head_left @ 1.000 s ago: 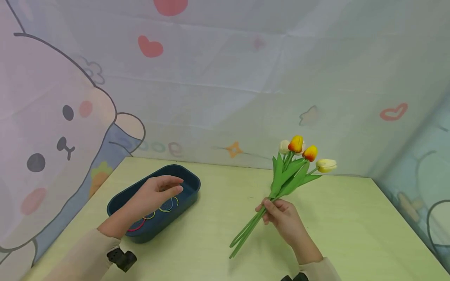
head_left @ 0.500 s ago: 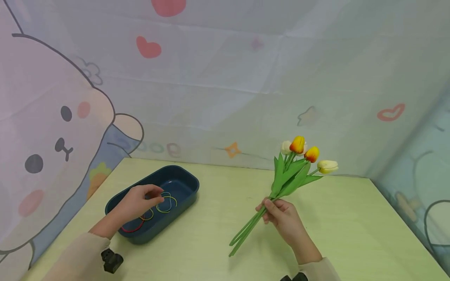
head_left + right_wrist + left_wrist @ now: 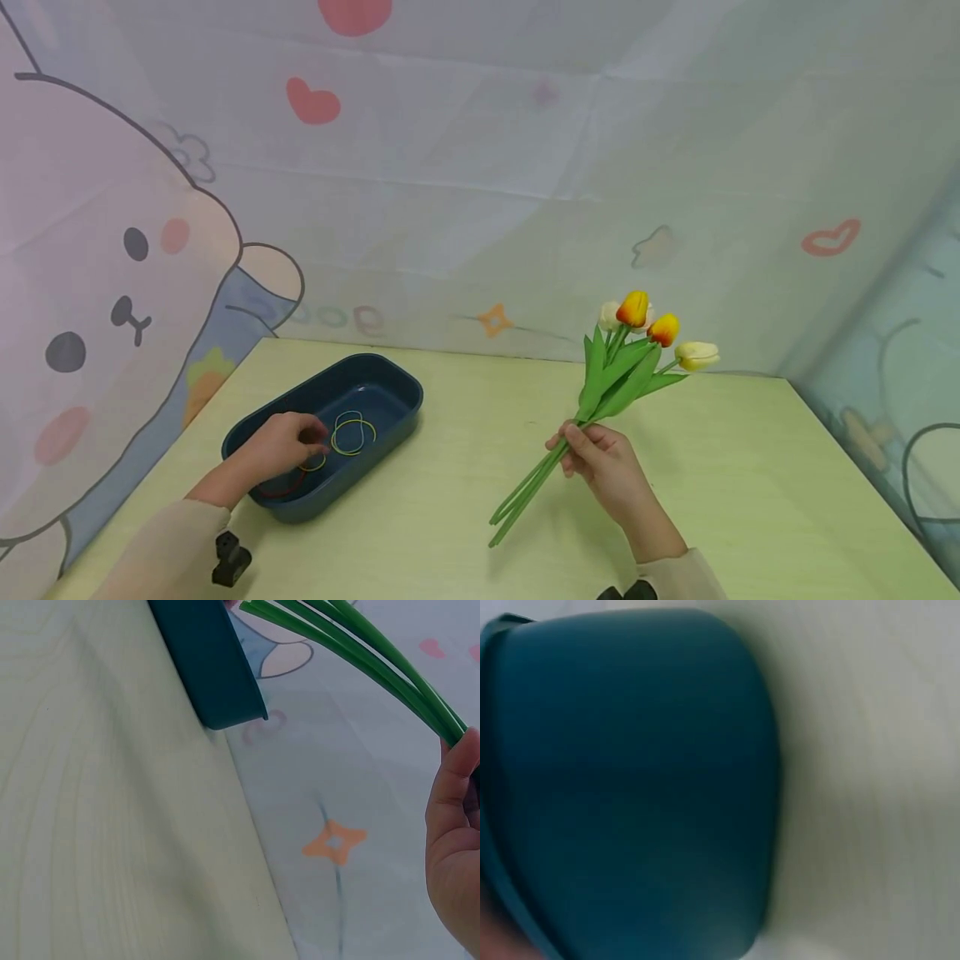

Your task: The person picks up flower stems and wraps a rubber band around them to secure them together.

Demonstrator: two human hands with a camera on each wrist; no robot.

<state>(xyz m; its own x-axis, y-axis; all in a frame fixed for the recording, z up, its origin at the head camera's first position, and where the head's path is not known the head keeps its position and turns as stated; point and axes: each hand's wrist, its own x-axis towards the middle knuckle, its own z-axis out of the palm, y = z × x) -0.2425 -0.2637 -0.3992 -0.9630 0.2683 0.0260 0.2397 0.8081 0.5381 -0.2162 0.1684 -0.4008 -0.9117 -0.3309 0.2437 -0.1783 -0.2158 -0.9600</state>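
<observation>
On the pale green bench (image 3: 450,500), the left hand (image 3: 281,446) reaches into the dark blue oval plastic tray (image 3: 397,392), fingers curled at the coloured rubber bands (image 3: 348,433); whether it pinches one I cannot tell. The right hand (image 3: 600,462) grips the artificial tulip bunch (image 3: 622,367) by its stems.

No readable text, labels, brands or numbers anywhere; backdrop cloth (image 3: 480,167) carries only cartoon drawings.

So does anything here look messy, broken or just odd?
Nothing stands out. The right hand holds the tulips by their stems, blooms intact and stems straight. The left hand reaches into the blue tray, where the rubber bands all lie inside. The tray sits flat on the table, nothing spilled.
</observation>
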